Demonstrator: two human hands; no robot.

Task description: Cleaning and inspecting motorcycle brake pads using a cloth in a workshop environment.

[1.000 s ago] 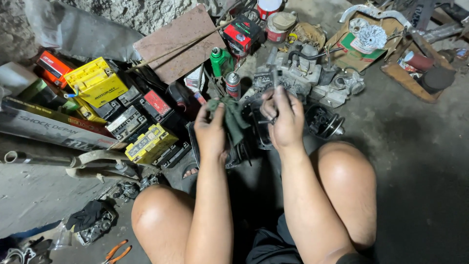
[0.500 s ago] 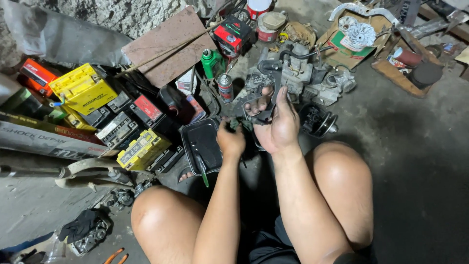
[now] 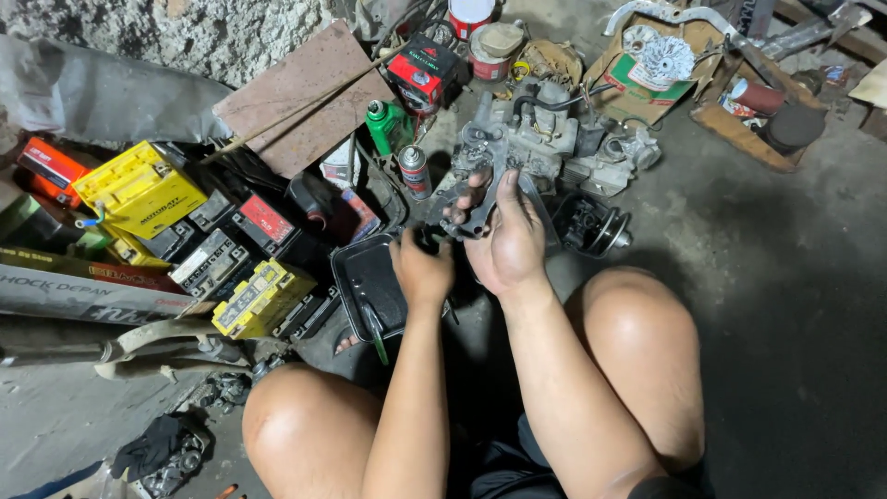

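Now right hand (image 3: 510, 242) curled around grey metal part (image 3: 469, 205); left hand (image 3: 422, 269) fisted beside black tray (image 3: 362, 282).

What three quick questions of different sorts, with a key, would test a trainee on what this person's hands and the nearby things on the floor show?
1. True or false: the right hand holds a grey metal part up off the floor.
2. Which is nearest the left hand? A) the yellow battery B) the black tray C) the cardboard box
3. Fill in: the small spray can stands beside a ___ bottle.

Key: 1 true; 2 B; 3 green.
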